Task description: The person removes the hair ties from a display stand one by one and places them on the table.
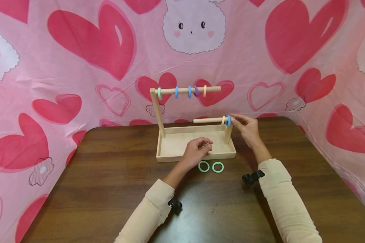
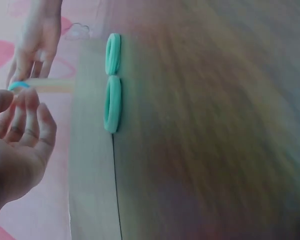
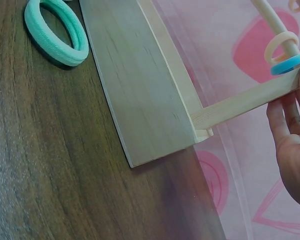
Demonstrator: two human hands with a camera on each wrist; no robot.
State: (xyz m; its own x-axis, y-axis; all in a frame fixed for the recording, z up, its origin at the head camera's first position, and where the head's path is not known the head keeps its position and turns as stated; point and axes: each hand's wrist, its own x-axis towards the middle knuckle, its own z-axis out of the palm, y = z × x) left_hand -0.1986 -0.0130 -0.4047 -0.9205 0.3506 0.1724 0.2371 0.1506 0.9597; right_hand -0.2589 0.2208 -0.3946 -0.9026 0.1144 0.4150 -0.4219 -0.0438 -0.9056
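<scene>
A wooden rack with a tray base holds two rods on posts. My right hand is at the right post's top, at the end of the lower rod, its fingers around the post in the right wrist view. A blue hair tie hangs there against the post, right at the fingertips, with a peach hair tie beside it. My left hand hovers over the tray's front, fingers loosely bent, with nothing visible in it. Two green hair ties lie on the table just before the tray.
The taller upper rod carries several hair ties: green, blue, purple and peach. Its free end points right. Behind the brown table hangs a pink cloth printed with hearts.
</scene>
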